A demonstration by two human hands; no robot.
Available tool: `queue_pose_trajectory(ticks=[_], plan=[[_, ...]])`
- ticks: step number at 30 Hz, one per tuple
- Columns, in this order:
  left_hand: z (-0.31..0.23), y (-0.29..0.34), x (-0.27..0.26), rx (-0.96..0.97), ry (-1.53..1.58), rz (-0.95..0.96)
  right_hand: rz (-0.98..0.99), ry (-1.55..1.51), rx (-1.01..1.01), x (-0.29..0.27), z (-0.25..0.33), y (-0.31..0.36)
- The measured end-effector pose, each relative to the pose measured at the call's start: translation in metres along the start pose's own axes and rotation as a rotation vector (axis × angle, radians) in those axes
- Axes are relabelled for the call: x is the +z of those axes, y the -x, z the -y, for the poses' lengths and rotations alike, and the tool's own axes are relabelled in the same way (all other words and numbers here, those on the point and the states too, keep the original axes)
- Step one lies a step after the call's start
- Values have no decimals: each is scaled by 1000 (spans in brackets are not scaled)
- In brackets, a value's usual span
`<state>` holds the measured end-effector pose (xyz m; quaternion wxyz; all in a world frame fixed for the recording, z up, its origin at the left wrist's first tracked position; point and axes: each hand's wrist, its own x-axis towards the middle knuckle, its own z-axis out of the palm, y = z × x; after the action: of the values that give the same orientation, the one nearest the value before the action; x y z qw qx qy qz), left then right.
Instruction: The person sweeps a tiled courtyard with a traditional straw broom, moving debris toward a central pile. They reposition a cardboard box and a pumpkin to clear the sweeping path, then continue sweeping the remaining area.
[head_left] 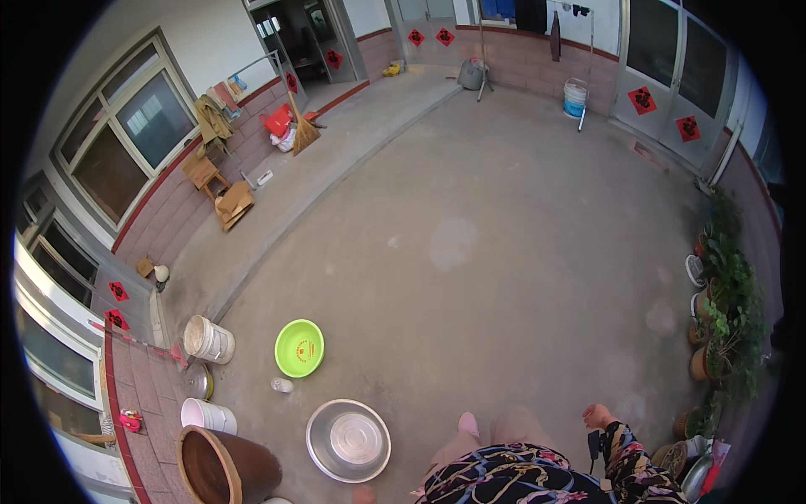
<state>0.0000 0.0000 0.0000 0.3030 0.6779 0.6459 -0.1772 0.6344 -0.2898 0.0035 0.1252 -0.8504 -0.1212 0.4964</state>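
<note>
At the lower right of the frame, the right hand [597, 415] is seen raised at the end of a floral-patterned sleeve [625, 458]; its fingers are curled loosely inward, and a small dark object [594, 445] is seen just below the hand, though whether it is gripped cannot be told. At the bottom edge, left of centre, only a fingertip-sized patch of what may be the left hand [363, 496] is shown, so the state of its fingers cannot be told.

A shallow metal basin [348, 439] lies on the concrete floor at lower centre, just above that patch and well left of the right hand. A bright green plastic basin [299, 348] with a small red round mark inside is placed up and to the left of it, and a small clear bottle [282, 385] lies between the two.

A brown earthenware jar [220, 466] is seen at the lower left, with two white buckets [208, 339] above it. Red diamond-shaped paper signs [642, 100] with dark characters are fixed on the doors at the upper right, on the far wall at top centre, and on the tiled wall at the left edge. A flat brown cardboard box [234, 204] is leaned by the wall at upper left.
</note>
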Motion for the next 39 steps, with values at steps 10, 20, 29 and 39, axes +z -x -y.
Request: queue_pose_trajectory(ticks=[10,20,29,39], plan=[[-258,-301,-221,127,134,-301,290,1258,-375,-112,174,-249],[-228,-443,-152,692,-155,12,-190,295,-398,-309,570,-437],[-417,-672,-291,87,-145,288,-57,313,-191,-398,793,-555],[-733,-940,-675,5,184,-302,80,85,24,-489,937,-695]])
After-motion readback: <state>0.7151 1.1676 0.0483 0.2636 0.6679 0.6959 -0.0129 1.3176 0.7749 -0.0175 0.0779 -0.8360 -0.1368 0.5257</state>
